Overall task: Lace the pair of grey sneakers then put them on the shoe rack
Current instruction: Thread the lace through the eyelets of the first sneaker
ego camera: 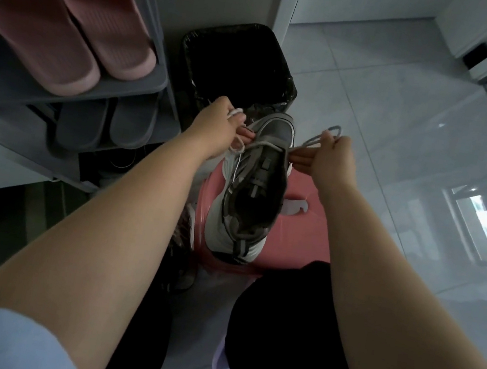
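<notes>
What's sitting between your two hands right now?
In the head view, the toe end of the grey sneaker lies between the left hand and the right hand. Each hand pinches one end of the lace, which crosses the shoe.

Dim indoor light; window glare on glossy floor (405, 120) at right; rack (143, 85) side shadowed; wide-angle bending at edges; soft blur overall.

Sneaker (255, 183) — centre, on the stool (309, 223), toe pointing away from the person. Bin (238, 65) directly behind the sneaker. Shoe rack (143, 85) to the left: pair of slippers (69, 29) on an upper shelf, second pair (105, 124) on the shelf below. Left hand (216, 129) and right hand (332, 160) at either side of the toe, each gripping a lace (264, 146) end. Second sneaker (185, 229) — low, left of the stool, mostly hidden.
</notes>
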The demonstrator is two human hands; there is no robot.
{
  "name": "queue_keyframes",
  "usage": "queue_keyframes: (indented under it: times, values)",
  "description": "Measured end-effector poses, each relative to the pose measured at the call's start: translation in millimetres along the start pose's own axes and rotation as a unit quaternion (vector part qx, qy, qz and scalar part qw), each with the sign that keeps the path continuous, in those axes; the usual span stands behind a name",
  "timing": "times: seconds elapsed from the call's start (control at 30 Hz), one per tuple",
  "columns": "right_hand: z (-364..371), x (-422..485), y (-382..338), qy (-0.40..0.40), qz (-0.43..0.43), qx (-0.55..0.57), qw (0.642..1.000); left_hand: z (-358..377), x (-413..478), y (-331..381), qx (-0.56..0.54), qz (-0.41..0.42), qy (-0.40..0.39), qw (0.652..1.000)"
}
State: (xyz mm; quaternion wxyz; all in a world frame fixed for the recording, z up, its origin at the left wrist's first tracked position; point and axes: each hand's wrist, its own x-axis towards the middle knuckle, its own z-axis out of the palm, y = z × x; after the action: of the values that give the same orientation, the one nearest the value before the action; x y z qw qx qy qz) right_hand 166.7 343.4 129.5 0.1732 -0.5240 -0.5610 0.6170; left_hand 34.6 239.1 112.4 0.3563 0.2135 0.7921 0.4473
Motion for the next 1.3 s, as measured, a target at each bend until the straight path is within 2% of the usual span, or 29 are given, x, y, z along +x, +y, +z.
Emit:
queue_keyframes:
  times: [0.03, 0.17, 0.23, 0.33, 0.4, 0.53, 0.63, 0.73, 0.83, 0.93, 1.0, 1.13, 1.23, 1.3]
  values:
    - [-0.5, -0.2, -0.2, 0.001, 0.004, 0.003, 1.0, -0.6, -0.1, 0.7, -0.032, -0.007, -0.012, 0.999]
    - [-3.0, 4.6, 4.4, -0.007, -0.02, -0.029, 0.999, -0.1, -1.0, 3.2, 0.001, 0.011, -0.007, 1.0]
    - [-5.5, 4.3, 7.5, -0.037, -0.055, -0.118, 0.991, 0.3, -0.3, 3.1, -0.006, 0.02, -0.018, 1.0]
    - [-6.5, 3.8, 10.3, -0.041, -0.095, -0.231, 0.968, 2.7, -1.8, 3.8, 0.067, 0.059, -0.024, 0.996]
    - [-3.8, 4.9, 9.3, -0.016, -0.089, -0.195, 0.977, 4.9, -3.4, 4.8, 0.107, 0.084, -0.013, 0.991]
    - [-1.0, 4.2, 1.7, -0.004, -0.033, -0.019, 0.999, 4.9, -2.8, 6.4, 0.106, 0.086, -0.012, 0.991]
    - [-3.4, 3.0, -2.1, 0.01, -0.039, 0.001, 0.999, 3.7, -1.9, 8.1, 0.113, 0.095, -0.006, 0.989]
    - [-3.3, 8.0, 0.0, 0.011, -0.089, -0.086, 0.992, 4.8, -3.9, 10.7, 0.102, 0.116, -0.024, 0.988]
    - [-6.9, 7.1, 3.3, -0.047, -0.103, -0.221, 0.969, 8.4, -9.2, 12.8, 0.078, 0.143, -0.088, 0.983]
    - [-10.5, 4.8, 5.4, -0.051, -0.108, -0.257, 0.959, 12.1, -12.5, 13.1, 0.088, 0.143, -0.113, 0.979]
    - [-9.9, 5.6, 4.8, -0.029, -0.094, -0.233, 0.967, 12.6, -12.2, 12.8, 0.091, 0.14, -0.113, 0.98]
    - [-7.3, 5.1, 1.6, 0.001, -0.023, -0.048, 0.999, 14.7, -10.3, 13.2, 0.111, 0.132, -0.108, 0.979]
    - [-5.2, 2.0, -2.7, 0.073, -0.092, -0.029, 0.993, 18.2, -9.0, 13.3, 0.097, 0.122, -0.111, 0.982]
    - [-8.4, 3.4, -8.8, 0.147, -0.139, 0.03, 0.979, 21.1, -9.4, 12.8, 0.105, 0.119, -0.111, 0.981]
